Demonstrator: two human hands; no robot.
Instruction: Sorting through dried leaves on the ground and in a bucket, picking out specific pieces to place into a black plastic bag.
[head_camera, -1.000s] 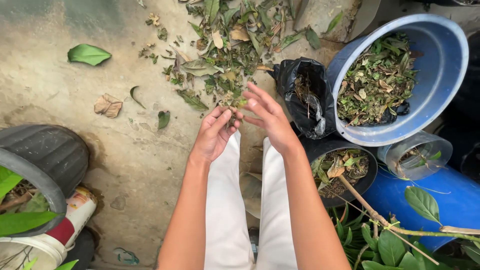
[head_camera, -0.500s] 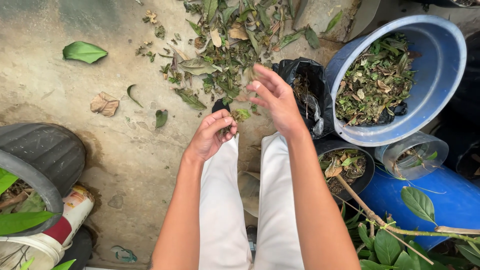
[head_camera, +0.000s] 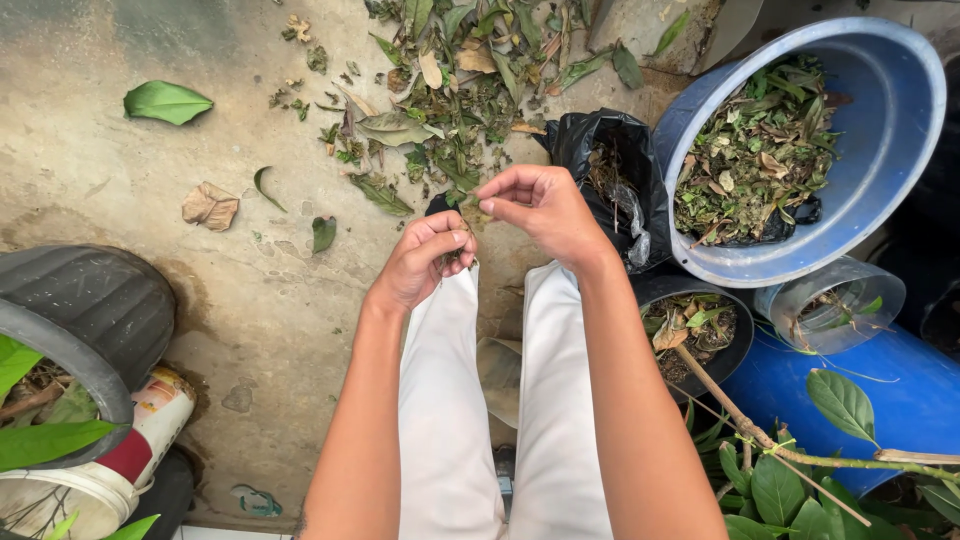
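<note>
left hand (head_camera: 425, 260) is curled tight around a small leaf sprig (head_camera: 450, 262) above the knees; right hand (head_camera: 535, 205) pinches a bit of it. loose scraps could slip to the ground (head_camera: 150, 180), missing the blue tub (head_camera: 880, 150).

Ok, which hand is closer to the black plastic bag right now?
The right hand. Its knuckles sit just beside the black plastic bag, at the bag's left edge. The left hand is lower and farther left, closed around a small bunch of leaves above the knee.
</note>
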